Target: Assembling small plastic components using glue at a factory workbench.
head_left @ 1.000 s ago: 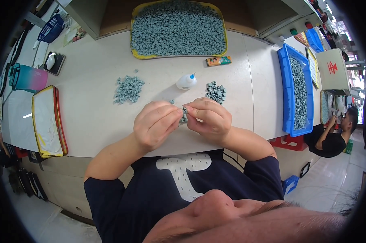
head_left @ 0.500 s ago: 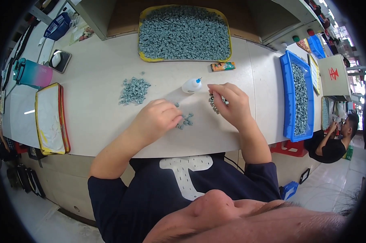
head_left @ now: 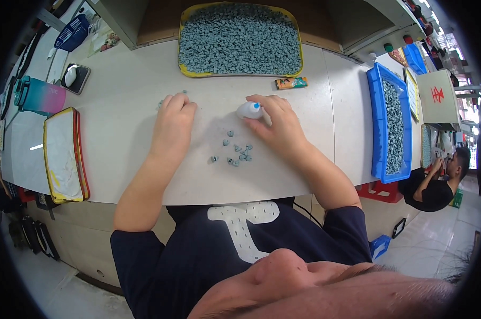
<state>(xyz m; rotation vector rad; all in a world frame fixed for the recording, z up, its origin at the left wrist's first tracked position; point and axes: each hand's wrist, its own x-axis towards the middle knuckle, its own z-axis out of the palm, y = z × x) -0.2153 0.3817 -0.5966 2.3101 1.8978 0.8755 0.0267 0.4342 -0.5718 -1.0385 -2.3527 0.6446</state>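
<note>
My left hand [head_left: 174, 119] is lowered over the pile of small grey-green pieces on the left, covering most of it. Its fingers are bunched and curled down with their tips hidden, so what they hold does not show. A few pieces [head_left: 161, 103] peek out beside the knuckles. My right hand [head_left: 275, 119] has thumb and forefinger around a small white squeeze bottle [head_left: 246, 110] with a blue tip, which leans toward me. Between my forearms, several loose grey-green pieces [head_left: 243, 153] lie scattered on the white table [head_left: 208, 189].
A yellow-rimmed tray [head_left: 187, 70] heaped with the same pieces stands at the back. Near it lies an orange-green packet [head_left: 291, 83]. A blue bin [head_left: 379, 133] is on the right, stacked trays [head_left: 65, 159] and a teal-pink bottle [head_left: 43, 97] on the left. Another person [head_left: 434, 183] sits far right.
My left hand has gone from the loose pieces to the pile on the left. My right hand has moved left onto the squeeze bottle. More loose pieces now show in the middle.
</note>
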